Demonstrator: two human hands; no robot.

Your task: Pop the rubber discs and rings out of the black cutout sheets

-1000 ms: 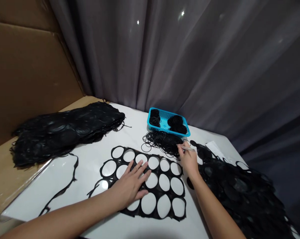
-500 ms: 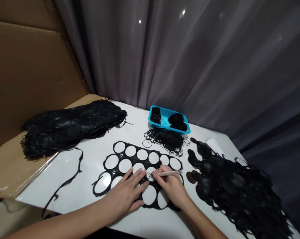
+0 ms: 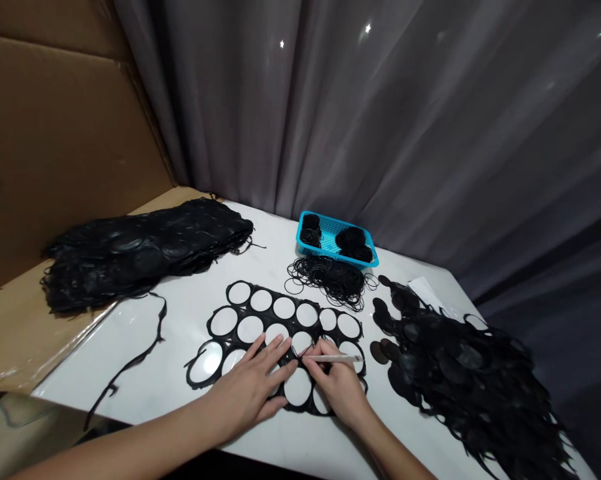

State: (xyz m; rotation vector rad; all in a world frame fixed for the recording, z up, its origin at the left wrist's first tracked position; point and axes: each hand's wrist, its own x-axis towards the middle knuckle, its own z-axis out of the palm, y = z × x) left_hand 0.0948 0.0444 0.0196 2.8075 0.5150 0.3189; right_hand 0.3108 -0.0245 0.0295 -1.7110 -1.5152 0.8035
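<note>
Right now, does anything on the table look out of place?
Yes: a long, loose black strip lies alone on the table, left of the holed black sheet. It looks odd because it sits apart from the piles and trails toward the table's near edge.

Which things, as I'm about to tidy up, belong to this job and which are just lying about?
Belonging: left hand; right hand; slim white pen-like tool; black rubbery sheet with round holes; left heap of black punched sheets; right heap of black punched sheets; tangle of thin black rings; turquoise plastic basket.

Lying about: long thin black strip; white paper slip.
</note>
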